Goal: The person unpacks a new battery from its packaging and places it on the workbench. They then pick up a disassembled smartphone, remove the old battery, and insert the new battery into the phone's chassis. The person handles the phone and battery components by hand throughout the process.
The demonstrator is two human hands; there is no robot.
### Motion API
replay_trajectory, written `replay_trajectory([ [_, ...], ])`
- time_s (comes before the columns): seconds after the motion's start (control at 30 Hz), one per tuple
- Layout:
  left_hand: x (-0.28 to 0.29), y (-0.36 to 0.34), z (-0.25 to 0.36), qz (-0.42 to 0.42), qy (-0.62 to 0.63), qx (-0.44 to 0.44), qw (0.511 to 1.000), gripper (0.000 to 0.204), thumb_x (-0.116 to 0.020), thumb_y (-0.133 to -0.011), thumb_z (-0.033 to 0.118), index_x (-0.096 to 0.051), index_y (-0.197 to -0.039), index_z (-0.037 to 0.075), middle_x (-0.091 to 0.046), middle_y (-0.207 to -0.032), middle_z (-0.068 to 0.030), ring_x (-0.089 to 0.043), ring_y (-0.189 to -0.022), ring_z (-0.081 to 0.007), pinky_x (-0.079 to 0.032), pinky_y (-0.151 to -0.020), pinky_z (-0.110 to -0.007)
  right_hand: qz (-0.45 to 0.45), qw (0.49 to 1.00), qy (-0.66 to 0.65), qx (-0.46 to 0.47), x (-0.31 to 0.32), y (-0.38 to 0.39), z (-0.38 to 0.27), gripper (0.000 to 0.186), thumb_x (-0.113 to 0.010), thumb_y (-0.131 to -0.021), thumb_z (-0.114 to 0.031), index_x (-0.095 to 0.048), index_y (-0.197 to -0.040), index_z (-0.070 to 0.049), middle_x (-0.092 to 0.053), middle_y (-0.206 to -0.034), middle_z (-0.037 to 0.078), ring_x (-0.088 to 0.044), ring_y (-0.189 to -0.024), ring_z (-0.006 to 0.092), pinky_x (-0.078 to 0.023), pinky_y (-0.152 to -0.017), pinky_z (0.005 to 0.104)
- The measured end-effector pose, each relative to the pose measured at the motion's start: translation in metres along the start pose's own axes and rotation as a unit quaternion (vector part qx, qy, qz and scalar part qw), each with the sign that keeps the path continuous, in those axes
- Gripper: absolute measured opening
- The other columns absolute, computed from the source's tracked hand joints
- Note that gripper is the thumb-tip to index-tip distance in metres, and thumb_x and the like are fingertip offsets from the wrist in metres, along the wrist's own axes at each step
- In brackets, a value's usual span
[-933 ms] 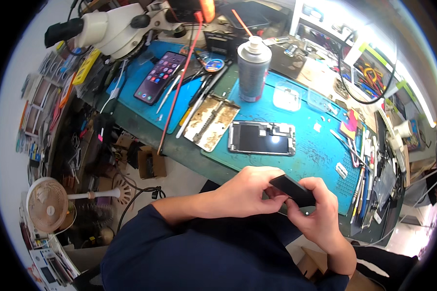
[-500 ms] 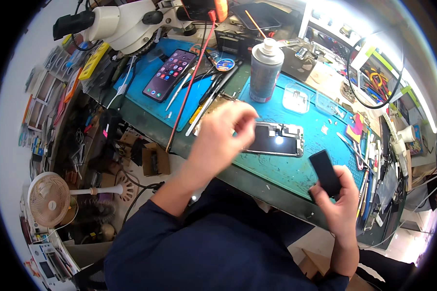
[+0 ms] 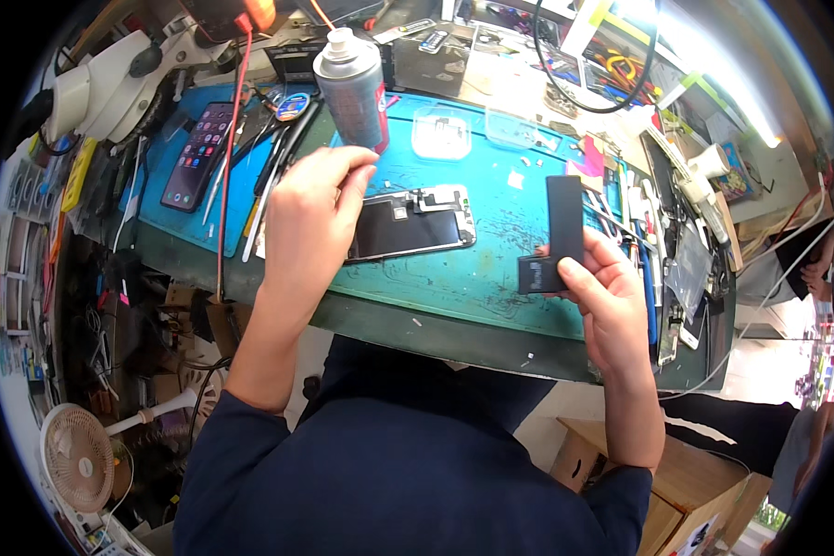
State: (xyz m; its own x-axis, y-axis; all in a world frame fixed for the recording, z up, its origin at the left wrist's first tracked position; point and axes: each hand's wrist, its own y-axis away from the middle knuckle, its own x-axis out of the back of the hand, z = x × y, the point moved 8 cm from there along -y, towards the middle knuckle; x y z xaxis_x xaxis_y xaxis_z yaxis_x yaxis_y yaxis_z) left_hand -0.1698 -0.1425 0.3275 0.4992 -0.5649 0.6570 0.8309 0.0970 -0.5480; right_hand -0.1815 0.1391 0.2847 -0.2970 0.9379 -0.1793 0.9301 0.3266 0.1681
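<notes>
In my right hand (image 3: 605, 295) is a black L-shaped phone battery (image 3: 565, 222), held upright by its lower part between thumb and fingers, above the mat. My left hand (image 3: 310, 208) is closed in a pinch over the left end of an opened phone (image 3: 412, 230). Whatever its fingertips may hold is too small to make out. The opened phone lies flat on the blue work mat (image 3: 500, 208), its dark inside and a metal-plated strip showing, and its left end is hidden by my left hand. Behind that hand stands a grey spray can (image 3: 352, 97).
A lit smartphone (image 3: 199, 157) lies on the mat at left, with tweezers and a red cable (image 3: 232, 157) beside it. Clear plastic boxes (image 3: 441, 134) sit at the back. Several tools (image 3: 644, 241) crowd the right edge. A microscope (image 3: 111, 93) overhangs the far left.
The view has swung right. My right hand has raised and turned the battery, so its L shape shows. My left hand stays pinched near the opened phone, its fingers more closed.
</notes>
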Motion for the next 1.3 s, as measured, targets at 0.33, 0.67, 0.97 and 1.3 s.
replay_trajectory([
  [0.33, -0.065, 0.036, 0.065, -0.284, 0.376, 0.109, 0.875, 0.019, -0.068, -0.097, 0.016, -0.072, -0.107, 0.001, -0.072, -0.093, -0.0057, -0.064, -0.079, -0.0099, -0.05, -0.065, -0.026, -0.051, 0.997, 0.021, 0.056, -0.027, 0.009, -0.009, 0.043, -0.068, -0.094, -0.001, -0.057, -0.135, 0.004, -0.069, -0.117, 0.007, -0.064, -0.107, 0.0128, -0.052, -0.093, 0.0296],
  [0.67, -0.074, 0.042, 0.06, -0.147, 0.453, 0.139, 0.868, 0.014, -0.072, -0.094, 0.014, -0.071, -0.093, 0.0, -0.069, -0.088, -0.0013, -0.061, -0.077, -0.0072, -0.048, -0.063, -0.024, -0.002, 0.998, -0.009, 0.064, -0.03, 0.007, -0.005, 0.035, -0.07, -0.093, -0.002, -0.063, -0.126, 0.005, -0.07, -0.113, 0.008, -0.069, -0.092, 0.0112, -0.057, -0.082, 0.0264],
  [0.97, -0.082, 0.056, 0.073, -0.19, 0.579, 0.19, 0.769, 0.026, -0.072, -0.094, 0.007, -0.062, -0.117, -0.001, -0.067, -0.106, -0.0076, -0.065, -0.096, -0.0105, -0.055, -0.081, -0.026, 0.088, 0.985, -0.124, 0.084, -0.013, 0.007, 0.004, 0.027, -0.072, -0.092, -0.008, -0.062, -0.116, -0.001, -0.07, -0.107, 0.008, -0.065, -0.099, 0.0128, -0.054, -0.083, 0.0306],
  [1.3, -0.059, 0.043, 0.072, -0.081, 0.431, 0.032, 0.898, 0.013, -0.069, -0.092, -0.004, -0.069, -0.106, -0.002, -0.07, -0.101, -0.0079, -0.069, -0.088, -0.0128, -0.057, -0.072, -0.025, 0.072, 0.98, -0.164, 0.084, -0.022, 0.013, 0.01, 0.024, -0.065, -0.097, -0.007, -0.059, -0.119, 0.0, -0.069, -0.107, 0.009, -0.069, -0.092, 0.0157, -0.057, -0.079, 0.0289],
])
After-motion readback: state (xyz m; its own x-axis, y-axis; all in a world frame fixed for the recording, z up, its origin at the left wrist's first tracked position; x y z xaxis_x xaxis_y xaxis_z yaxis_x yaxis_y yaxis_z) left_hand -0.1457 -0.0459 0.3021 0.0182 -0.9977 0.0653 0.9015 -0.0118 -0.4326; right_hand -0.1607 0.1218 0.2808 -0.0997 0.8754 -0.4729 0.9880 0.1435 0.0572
